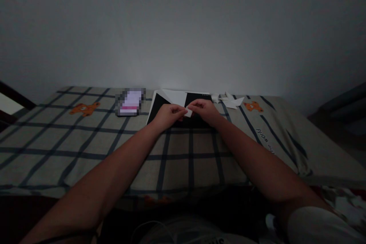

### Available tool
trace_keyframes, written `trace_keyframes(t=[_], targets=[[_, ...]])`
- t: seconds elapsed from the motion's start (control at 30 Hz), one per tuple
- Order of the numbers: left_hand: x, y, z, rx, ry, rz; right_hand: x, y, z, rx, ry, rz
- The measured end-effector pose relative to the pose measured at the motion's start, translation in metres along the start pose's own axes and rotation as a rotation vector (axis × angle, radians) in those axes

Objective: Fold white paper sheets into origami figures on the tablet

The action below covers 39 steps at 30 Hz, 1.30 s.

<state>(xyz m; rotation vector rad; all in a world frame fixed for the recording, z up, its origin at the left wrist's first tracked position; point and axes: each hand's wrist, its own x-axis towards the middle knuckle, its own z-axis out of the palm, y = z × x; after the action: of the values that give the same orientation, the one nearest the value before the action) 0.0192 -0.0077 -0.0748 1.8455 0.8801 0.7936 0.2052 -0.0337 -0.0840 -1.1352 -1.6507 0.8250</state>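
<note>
Between my two hands is a small folded piece of white paper [188,113], pinched at its edges by the fingertips. My left hand [169,115] grips its left side, thumb and fingers pressed together. On the other side, my right hand [205,110] closes on the paper's upper right edge. Both hands are over a flat black board [200,122] with a pale border. Behind them, on the board's far part, lies a larger white paper sheet [176,97] with slanted edges. The exact folds of the small piece are too dim to make out.
A phone [131,100] with a blurred, lit screen lies left of the board. Folded white paper [233,102] with pointed ends rests at the right. A checked cloth [97,133] with bear prints covers the table, and a bare wall [183,30] stands directly behind.
</note>
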Motion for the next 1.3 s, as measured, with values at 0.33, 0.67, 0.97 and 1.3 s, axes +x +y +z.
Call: trace_keyframes(t=[0.33,0.67,0.97,1.3], targets=[[0.003,-0.012,0.002,-0.314,-0.101,-0.116,0.001,-0.002,0.001,0.019,0.095,-0.019],[0.004,-0.012,0.000,-0.274,-0.034,-0.136,0.003,0.008,0.004,-0.127,0.163,-0.150],[0.004,-0.010,-0.002,-0.241,-0.016,-0.082,-0.001,0.002,0.000,-0.343,0.087,-0.347],[0.008,-0.016,-0.003,-0.229,-0.010,-0.044,-0.001,0.002,-0.004,-0.487,0.033,-0.450]])
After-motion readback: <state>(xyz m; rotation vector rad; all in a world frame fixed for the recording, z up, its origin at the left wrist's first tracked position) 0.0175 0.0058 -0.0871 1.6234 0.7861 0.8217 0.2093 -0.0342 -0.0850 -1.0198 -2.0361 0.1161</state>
